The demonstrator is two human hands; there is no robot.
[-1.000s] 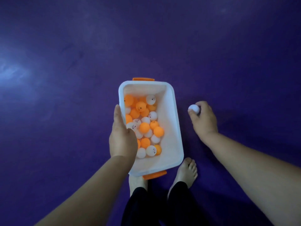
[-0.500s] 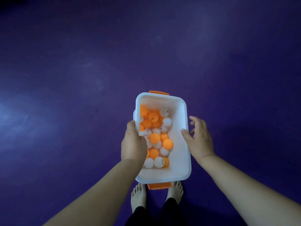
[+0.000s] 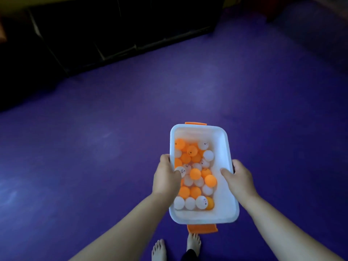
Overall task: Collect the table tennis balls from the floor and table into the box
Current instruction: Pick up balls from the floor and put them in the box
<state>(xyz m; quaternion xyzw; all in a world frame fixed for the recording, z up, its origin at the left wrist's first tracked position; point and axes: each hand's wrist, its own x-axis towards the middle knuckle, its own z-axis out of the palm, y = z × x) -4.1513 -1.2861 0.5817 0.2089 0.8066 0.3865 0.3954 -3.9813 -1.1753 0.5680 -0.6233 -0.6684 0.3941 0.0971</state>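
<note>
A white plastic box (image 3: 225, 194) with orange handles at both ends is held up above the purple floor, in the lower middle of the head view. Several orange and white table tennis balls (image 3: 195, 174) fill its left side. My left hand (image 3: 166, 178) grips the box's left rim, thumb over the edge and touching a white ball. My right hand (image 3: 238, 176) grips the right rim, thumb inside the box and fingers down the outer wall. No loose ball shows on the floor.
The purple floor (image 3: 94, 147) spreads all around. A dark low piece of furniture (image 3: 113, 31) stands along the far wall at the top left. My bare feet (image 3: 177, 247) are below the box.
My right hand dropped the white ball it held into the box, then took hold of the right rim. The box has risen and the view has tilted up, showing the far furniture.
</note>
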